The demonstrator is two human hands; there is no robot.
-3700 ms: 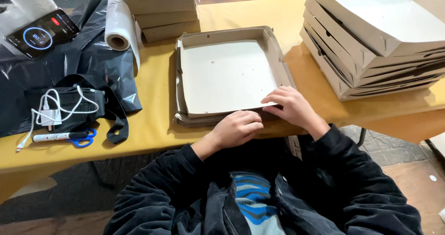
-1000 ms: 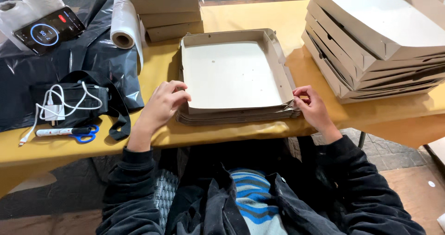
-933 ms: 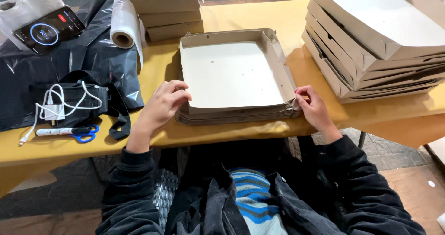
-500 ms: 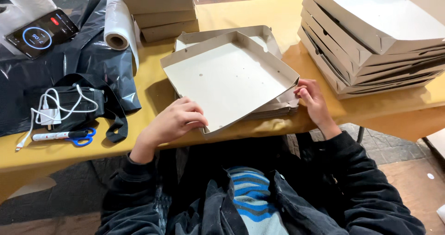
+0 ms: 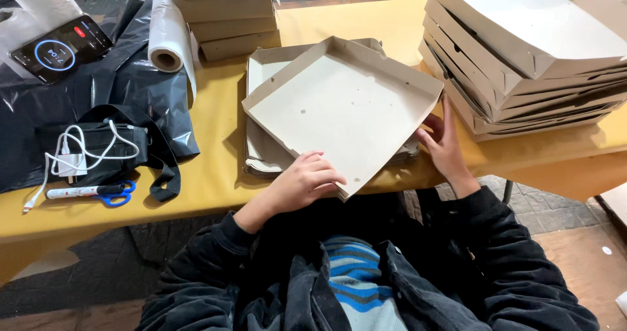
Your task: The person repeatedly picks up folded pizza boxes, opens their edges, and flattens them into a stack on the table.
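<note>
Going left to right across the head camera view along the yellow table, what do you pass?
Phone → white charger cable → plastic film roll → left hand → open cardboard tray → right hand → stack of folded boxes.

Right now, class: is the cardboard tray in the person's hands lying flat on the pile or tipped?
Tipped. The cardboard tray sits askew, its far corner raised above the pile.

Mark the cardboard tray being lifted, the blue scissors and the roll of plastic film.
cardboard tray [image 5: 339, 109], head view, middle of its pale inner floor
blue scissors [image 5: 114, 194], head view, on the handle loops
roll of plastic film [image 5: 168, 33], head view, side of the roll
</note>
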